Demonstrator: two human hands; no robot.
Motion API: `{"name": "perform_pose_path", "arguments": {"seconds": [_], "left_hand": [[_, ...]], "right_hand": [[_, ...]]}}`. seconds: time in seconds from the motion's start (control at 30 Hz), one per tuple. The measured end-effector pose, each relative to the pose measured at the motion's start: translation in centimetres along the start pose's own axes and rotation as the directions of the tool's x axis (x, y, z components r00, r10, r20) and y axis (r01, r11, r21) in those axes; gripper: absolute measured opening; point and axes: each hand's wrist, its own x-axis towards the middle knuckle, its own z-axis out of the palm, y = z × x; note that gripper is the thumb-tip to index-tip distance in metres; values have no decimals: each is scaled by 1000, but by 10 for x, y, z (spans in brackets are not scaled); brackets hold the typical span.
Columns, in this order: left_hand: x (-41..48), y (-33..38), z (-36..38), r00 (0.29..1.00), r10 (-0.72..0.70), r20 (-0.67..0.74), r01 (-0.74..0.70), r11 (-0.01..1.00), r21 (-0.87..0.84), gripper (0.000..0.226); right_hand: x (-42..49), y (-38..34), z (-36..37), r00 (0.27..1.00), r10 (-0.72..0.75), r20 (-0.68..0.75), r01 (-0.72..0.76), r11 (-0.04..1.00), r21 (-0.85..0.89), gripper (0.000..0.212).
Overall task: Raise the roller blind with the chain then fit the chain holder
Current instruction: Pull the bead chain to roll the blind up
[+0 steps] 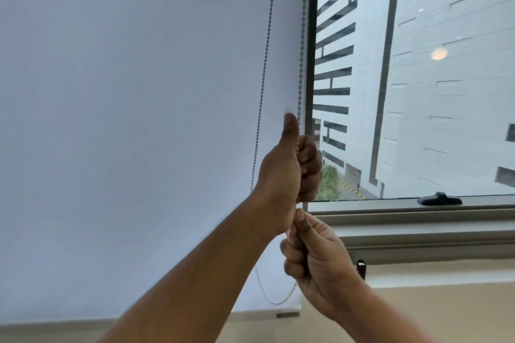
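Note:
A white roller blind (133,125) covers the left window almost down to the sill, its bottom bar (267,313) just above the wall. A grey bead chain (302,44) hangs as a loop along the blind's right edge, with a second strand (264,64) to its left and the loop's bottom (276,301) near the bar. My left hand (289,170) is fisted on the right strand, thumb pointing up. Directly below it, my right hand (312,256) grips the same strand. A small dark fitting (361,269), possibly the chain holder, sits on the frame to the right.
The dark window frame post (312,36) stands just right of the chain. The uncovered right pane shows a pale building outside. A black window handle (439,199) lies on the lower frame. A beige wall runs below the sill.

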Motion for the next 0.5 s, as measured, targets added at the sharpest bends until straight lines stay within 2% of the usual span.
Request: {"name": "perform_pose_path", "arguments": {"seconds": [0.23, 0.33, 0.37, 0.43, 0.5], "left_hand": [[-3, -11, 4, 1000, 17, -17, -18, 999, -29, 60], [-10, -29, 6, 999, 11, -45, -11, 1000, 0, 59], [-13, -38, 5, 998, -8, -56, 7, 1000, -1, 58], [-20, -55, 2, 995, -49, -81, 49, 999, 0, 57], [-25, -68, 0, 992, -65, -111, 66, 998, 6, 58]], "right_hand": [[-3, 4, -13, 995, -21, 99, 17, 999, 42, 41], [-7, 18, -29, 998, -9, 65, 6, 999, 54, 48], [-9, 24, -37, 999, -16, 50, 16, 1000, 5, 49], [-12, 32, -53, 997, -56, 61, 68, 976, -206, 52], [-14, 29, -67, 990, -52, 132, 105, 893, -437, 53]]}}
